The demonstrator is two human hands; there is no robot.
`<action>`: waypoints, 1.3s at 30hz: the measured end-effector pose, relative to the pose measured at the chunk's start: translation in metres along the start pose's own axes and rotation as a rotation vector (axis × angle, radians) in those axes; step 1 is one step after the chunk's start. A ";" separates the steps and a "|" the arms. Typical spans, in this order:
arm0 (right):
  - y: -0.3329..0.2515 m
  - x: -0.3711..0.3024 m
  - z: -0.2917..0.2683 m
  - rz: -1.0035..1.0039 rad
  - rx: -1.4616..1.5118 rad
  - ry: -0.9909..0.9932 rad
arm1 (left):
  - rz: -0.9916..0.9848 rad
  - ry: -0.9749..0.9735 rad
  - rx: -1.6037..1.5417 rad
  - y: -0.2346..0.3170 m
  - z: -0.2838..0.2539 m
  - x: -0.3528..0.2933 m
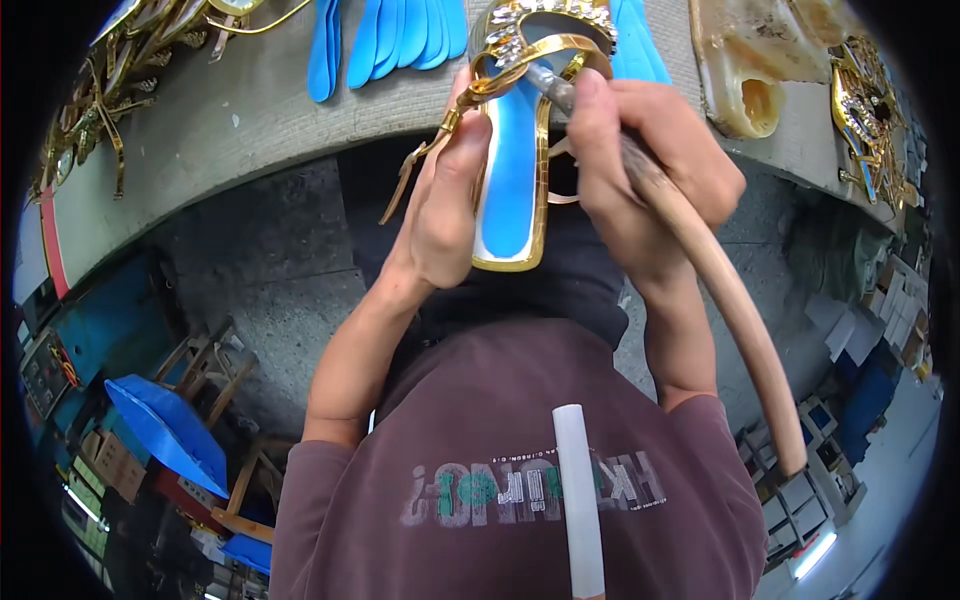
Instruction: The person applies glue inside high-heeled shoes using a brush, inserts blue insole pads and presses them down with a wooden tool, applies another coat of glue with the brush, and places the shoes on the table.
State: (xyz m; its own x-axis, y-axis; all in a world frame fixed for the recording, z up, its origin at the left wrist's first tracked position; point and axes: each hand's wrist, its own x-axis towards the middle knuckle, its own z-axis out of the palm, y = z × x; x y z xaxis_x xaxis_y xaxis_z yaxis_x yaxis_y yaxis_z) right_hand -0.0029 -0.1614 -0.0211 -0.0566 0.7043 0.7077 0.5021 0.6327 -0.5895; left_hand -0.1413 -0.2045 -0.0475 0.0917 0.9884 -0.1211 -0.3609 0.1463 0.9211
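Observation:
Just over the table's near edge is a gold sandal (542,215) with a blue insole and a front strap set with clear stones. My left hand (447,205) grips its left side, thumb along the edge. A gold ankle strap with a buckle (462,100) hangs beside that hand. My right hand (655,165) is closed round a tool with a long, curved wooden handle (725,280). The tool's grey end (550,86) reaches in under the gold strap, over the insole. What kind of tool it is cannot be told.
Blue insoles (410,35) lie fanned on the padded table (270,140). Gold sandals (105,100) crowd the left, with more jewelled sandals (868,120) at right. A yellowish, crusted container (755,70) stands at back right. A white cigarette-like stick (578,490) juts up before my shirt.

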 end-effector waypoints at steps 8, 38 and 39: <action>-0.049 0.007 -0.043 0.298 -0.003 -0.253 | -0.036 -0.108 -0.013 -0.001 -0.025 0.008; -0.053 0.044 -0.061 0.702 0.303 -0.166 | -0.029 -0.094 -0.044 0.007 -0.014 0.010; -0.061 0.045 -0.061 0.684 0.171 -0.258 | -0.002 -0.037 -0.046 0.008 -0.012 0.012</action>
State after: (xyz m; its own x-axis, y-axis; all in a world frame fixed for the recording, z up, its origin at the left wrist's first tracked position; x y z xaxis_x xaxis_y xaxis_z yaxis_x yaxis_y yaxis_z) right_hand 0.0168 -0.1875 0.0704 0.0092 0.9981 0.0602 0.3583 0.0529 -0.9321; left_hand -0.1543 -0.1913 -0.0456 0.1268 0.9860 -0.1086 -0.4029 0.1513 0.9026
